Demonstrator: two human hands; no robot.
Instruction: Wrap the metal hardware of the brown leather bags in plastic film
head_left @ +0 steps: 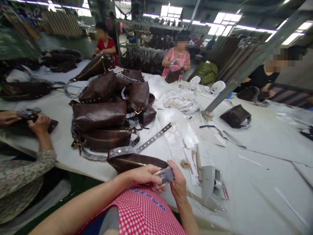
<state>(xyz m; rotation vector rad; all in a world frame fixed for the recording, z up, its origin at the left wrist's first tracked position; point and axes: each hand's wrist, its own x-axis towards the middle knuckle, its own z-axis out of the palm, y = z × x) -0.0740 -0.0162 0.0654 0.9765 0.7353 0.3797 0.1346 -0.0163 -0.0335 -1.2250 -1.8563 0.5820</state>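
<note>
I see left hand (pixel 148 176) and right hand (pixel 178 181) pinching a grey film-wrapped strap piece (pixel 167 175), lower centre, dark-brown leather bag (pixel 133 159) crosswise just beyond, one end by right hand.

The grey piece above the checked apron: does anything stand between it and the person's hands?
Nothing visible does: the left hand and the right hand both hold the grey piece directly, near the brown bag.

Red-and-white checked cloth apron (pixel 144 220), bare forearms (pixel 94 199).
Blue lettering (pixel 149 199) crosses the apron's far part; plain grey cloth (pixel 110 222) and dark blue cloth (pixel 93 227) show at its near left. Left hand (pixel 148 175) and right hand (pixel 178 181) are bare.
</note>
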